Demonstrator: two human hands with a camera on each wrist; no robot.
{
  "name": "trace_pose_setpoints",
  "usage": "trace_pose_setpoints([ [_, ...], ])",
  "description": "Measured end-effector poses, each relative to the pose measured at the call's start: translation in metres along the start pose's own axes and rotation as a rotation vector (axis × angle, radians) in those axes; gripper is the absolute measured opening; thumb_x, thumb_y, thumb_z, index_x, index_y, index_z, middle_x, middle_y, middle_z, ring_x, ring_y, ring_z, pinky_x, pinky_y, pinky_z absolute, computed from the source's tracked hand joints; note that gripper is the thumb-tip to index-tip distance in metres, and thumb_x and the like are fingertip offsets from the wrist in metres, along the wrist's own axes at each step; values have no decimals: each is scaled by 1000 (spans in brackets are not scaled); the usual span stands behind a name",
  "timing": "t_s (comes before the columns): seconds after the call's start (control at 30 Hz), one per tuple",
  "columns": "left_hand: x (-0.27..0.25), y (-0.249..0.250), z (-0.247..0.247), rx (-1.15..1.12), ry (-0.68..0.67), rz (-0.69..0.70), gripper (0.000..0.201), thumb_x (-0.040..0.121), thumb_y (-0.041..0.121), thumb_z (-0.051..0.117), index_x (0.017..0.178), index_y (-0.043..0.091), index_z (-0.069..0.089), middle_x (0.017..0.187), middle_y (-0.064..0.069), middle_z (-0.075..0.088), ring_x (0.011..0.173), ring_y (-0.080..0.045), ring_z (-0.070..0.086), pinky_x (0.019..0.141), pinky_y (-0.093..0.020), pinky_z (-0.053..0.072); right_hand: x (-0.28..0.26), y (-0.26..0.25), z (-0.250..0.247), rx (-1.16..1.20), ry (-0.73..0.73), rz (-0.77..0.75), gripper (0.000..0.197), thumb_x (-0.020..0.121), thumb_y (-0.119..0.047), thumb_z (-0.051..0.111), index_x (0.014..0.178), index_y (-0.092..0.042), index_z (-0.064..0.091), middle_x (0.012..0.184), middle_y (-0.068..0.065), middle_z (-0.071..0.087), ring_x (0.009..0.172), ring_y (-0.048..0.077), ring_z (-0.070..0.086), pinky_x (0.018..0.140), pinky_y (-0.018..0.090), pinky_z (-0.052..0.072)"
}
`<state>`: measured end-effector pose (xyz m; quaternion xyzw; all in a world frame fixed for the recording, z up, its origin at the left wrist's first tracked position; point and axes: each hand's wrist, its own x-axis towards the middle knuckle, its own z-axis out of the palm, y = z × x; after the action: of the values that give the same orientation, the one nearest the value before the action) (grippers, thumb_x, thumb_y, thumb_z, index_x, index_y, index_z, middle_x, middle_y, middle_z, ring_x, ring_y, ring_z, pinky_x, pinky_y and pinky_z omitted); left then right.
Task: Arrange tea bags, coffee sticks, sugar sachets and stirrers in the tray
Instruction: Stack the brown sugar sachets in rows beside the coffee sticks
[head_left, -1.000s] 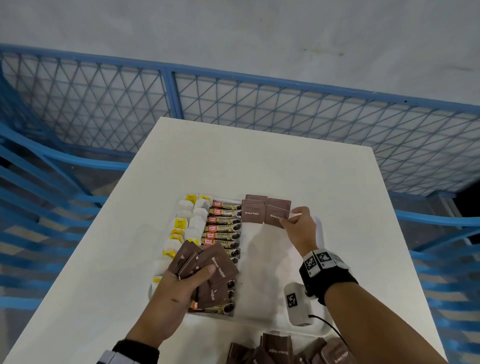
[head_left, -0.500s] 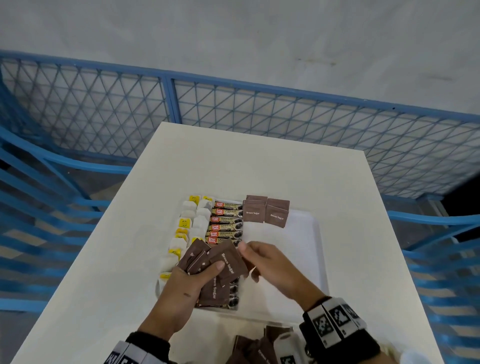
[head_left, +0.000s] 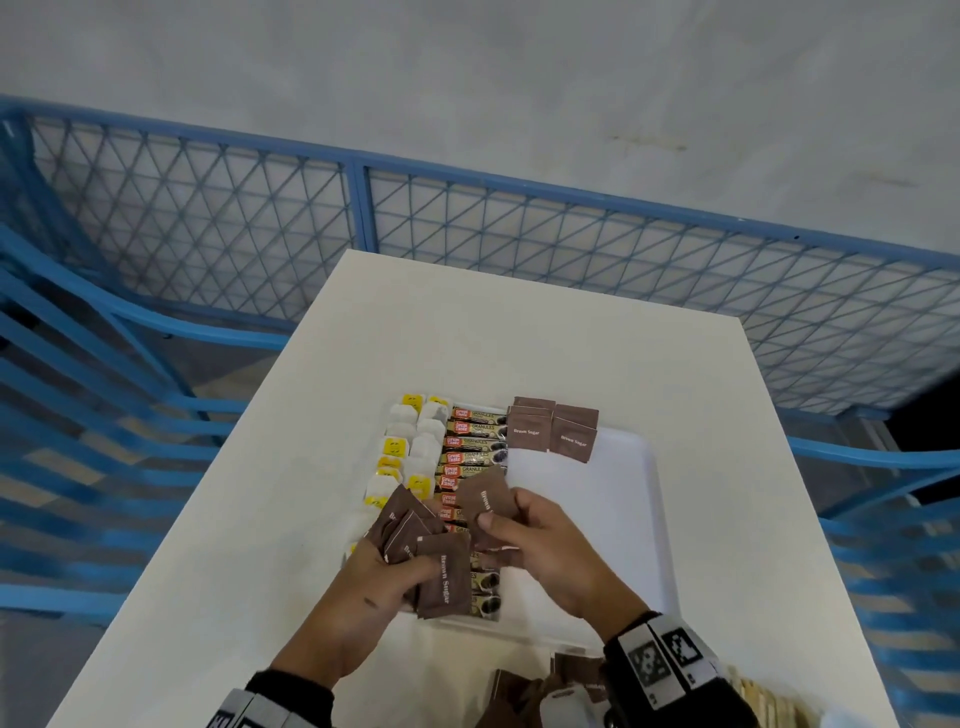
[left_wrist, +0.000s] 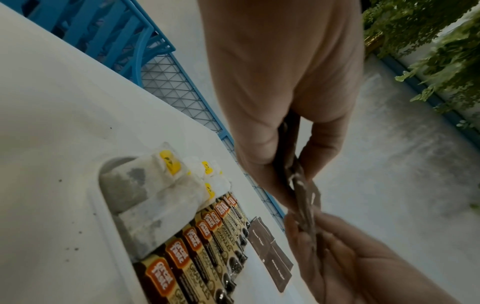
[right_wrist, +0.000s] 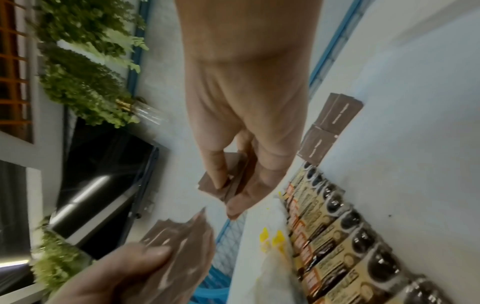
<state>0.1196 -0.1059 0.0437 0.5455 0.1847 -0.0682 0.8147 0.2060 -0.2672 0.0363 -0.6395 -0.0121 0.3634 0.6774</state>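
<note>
Tea bags (head_left: 410, 452), coffee sticks (head_left: 475, 441) rowed in tray (head_left: 631, 519) | right hand (head_left: 540, 551) pinches one sugar sachet (head_left: 485, 501), left hand (head_left: 382, 587) grips a fan of sachets (head_left: 426, 551) | stirrers unplaced

Legible markings: two product texts.
"Brown Sugar" printed on brown sachets (head_left: 524, 430); "Great Taste" and "GRANULES" printed on coffee sticks (head_left: 475, 427).
</note>
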Motion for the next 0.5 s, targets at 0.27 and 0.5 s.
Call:
trace_pose_setpoints([
  [0.27,3,1,-20,1,57,-2,41,59,5,67,98,14,65,87,-8,73,81,-23,69,71,-43,57,51,11,-47,-164,354,-2,12,85,5,60,97,3,61,85,6,62,83,21,60,83,29,52],
  [0.5,9,2,-31,-60,61,-10,52,49,13,76,100,12,67,96,-13,73,88,-28,70,62,-33,56,90,4,-80,-535,600,-67,23,84,-3,64,102,-12,52,83,-2,55,83,17,51,63,16,40],
])
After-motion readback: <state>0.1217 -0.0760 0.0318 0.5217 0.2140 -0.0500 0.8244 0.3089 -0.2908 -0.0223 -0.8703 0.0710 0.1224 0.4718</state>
